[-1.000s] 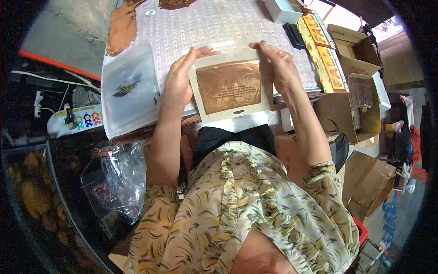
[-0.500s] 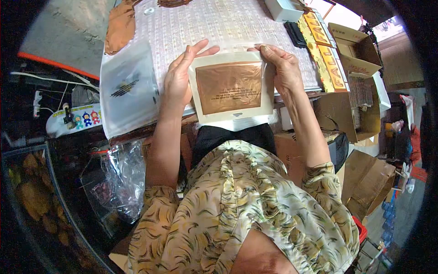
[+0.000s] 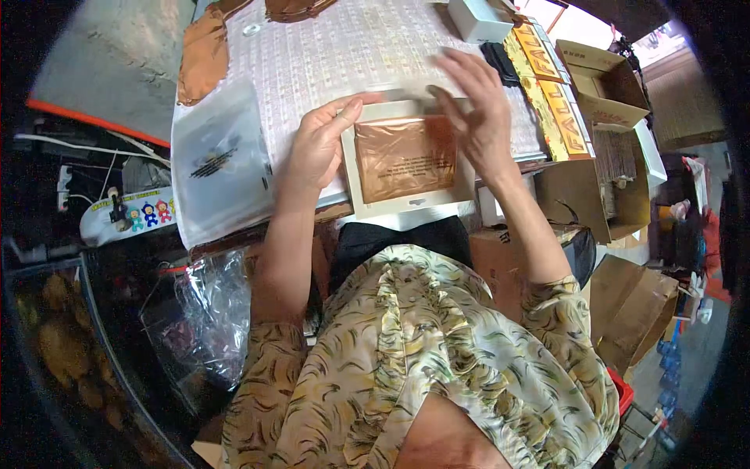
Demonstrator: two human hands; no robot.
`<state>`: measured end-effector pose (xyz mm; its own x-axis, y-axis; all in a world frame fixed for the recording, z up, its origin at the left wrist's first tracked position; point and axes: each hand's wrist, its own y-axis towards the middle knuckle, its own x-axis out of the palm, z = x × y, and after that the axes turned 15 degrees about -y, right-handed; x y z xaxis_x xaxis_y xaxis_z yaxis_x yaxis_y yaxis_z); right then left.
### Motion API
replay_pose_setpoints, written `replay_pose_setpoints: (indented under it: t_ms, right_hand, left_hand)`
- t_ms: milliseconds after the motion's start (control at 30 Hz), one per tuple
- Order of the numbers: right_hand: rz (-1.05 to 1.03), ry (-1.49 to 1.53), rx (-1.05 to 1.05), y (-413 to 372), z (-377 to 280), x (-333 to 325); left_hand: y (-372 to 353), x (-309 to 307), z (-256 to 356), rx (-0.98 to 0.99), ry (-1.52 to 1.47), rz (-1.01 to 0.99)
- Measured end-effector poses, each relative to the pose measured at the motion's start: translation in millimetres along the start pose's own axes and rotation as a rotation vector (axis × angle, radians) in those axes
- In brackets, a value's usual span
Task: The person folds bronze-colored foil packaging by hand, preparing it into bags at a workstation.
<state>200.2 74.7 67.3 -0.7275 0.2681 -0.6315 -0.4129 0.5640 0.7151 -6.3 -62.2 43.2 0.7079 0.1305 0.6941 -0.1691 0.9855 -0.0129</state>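
Note:
My left hand (image 3: 326, 139) grips the left edge of a flat cream card package (image 3: 410, 209), thumb on its face. Set in the card's middle is a copper-brown plastic-wrapped packet (image 3: 406, 160) with small black print. A small hang slot shows in the card's near edge. Over the package's upper right corner, my right hand (image 3: 480, 113) is raised with its fingers apart, the fingertips blurred by motion. To the left on the table lies a frosted plastic bag (image 3: 223, 168) with a black printed patch.
Brown fabric (image 3: 205, 56) lies at the table's (image 3: 336, 55) far left. A white box (image 3: 478, 19), a black folded item (image 3: 500, 64) and yellow "FALL" packaging (image 3: 558, 98) are along the right. Open cardboard boxes (image 3: 598, 82) stand beyond that edge. Clear plastic (image 3: 211, 313) hangs below left.
My right hand has let go of the package's upper right corner and lifted, fingers spreading. The package has shifted slightly right and down, still in my left hand.

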Motion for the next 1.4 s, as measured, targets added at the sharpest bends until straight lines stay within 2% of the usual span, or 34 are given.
replay_pose_setpoints:
  t_ms: [67, 200, 267, 400, 633, 733, 800, 833, 867, 900, 933, 967, 1033, 1067, 1100, 1133, 1167, 1200, 1233, 1267, 1300, 1333, 1400]
  right_hand:
    - [-0.067, -0.106, -0.32, 12, -25, -10]
    - [-0.146, -0.076, -0.354, 25, -37, -8]
    - [-0.156, -0.105, -0.494, 31, -34, -7]
    - [-0.176, -0.158, -0.593, 40, -32, -10]
    - [-0.179, -0.258, -0.668, 47, -28, 6]
    - [-0.073, -0.19, -0.61, 48, -27, 14]
    - [-0.076, -0.202, -0.446, 56, -21, 16]
    - [-0.224, -0.181, -0.29, 61, -16, 22]
    - [-0.041, -0.028, -0.269, 70, -7, 6]
    - [0.216, 0.631, -0.153, 78, 22, 30]
    - [-0.141, 0.676, 0.357, 89, 38, 2]
    - [-0.208, 1.042, 0.514, 75, 76, -44]
    - [-0.174, 1.046, 0.473, 42, 89, -84]
    - [-0.008, 0.792, 0.642, 26, 76, -97]
    - [-0.398, 0.868, 0.619, -28, 120, -126]
    - [-0.416, 0.78, 0.555, -52, 117, -132]
    - [-0.468, 0.897, 0.701, -90, 126, -131]
    - [-0.659, 0.779, 0.867, -115, 133, -136]
    - [-0.766, 0.563, 0.939, -145, 134, -134]
    - [-0.877, 0.122, 0.714, -214, 171, -124]
    - [-1.151, -0.456, 0.091, -290, 239, -120]
    - [-0.921, -0.89, -0.11, -302, 201, -122]
    - [-0.98, 0.19, 0.513, -289, 192, -128]
  left_hand:
    - [-1, 11, -2, -0.041, -0.018, 0.019]
    - [-3, 28, 3, -0.017, -0.054, 0.006]
    - [-4, 32, 7, -0.026, -0.032, 0.009]
    - [-2, 25, 3, 0.017, 0.025, -0.062]
    - [-1, 27, -4, 0.044, 0.04, -0.044]
    - [2, 27, -7, 0.091, 0.072, -0.043]
    - [5, 27, 0, 0.049, 0.022, -0.048]
    - [5, 29, 5, 0.079, 0.067, -0.03]
    - [5, 23, 9, 0.076, 0.069, -0.041]
    - [4, 12, 14, 0.088, 0.012, 0.028]
    - [3, 0, 20, 0.101, -0.045, 0.099]
    - [2, -9, 27, 0.116, -0.053, 0.148]
    - [3, -25, 36, 0.107, -0.086, 0.171]
    - [2, -36, 39, 0.092, -0.126, 0.2]
    - [5, -53, 43, 0.064, -0.118, 0.242]
    - [6, -56, 44, 0.064, -0.118, 0.245]
    - [8, -58, 44, 0.058, -0.124, 0.235]
    - [10, -59, 43, 0.048, -0.13, 0.222]
    - [14, -62, 41, 0.04, -0.131, 0.219]
    - [19, -67, 39, 0.016, -0.129, 0.204]
    - [24, -68, 36, -0.009, -0.128, 0.19]
    - [28, -68, 32, -0.02, -0.129, 0.188]
    - [36, -67, 28, -0.034, -0.103, 0.23]
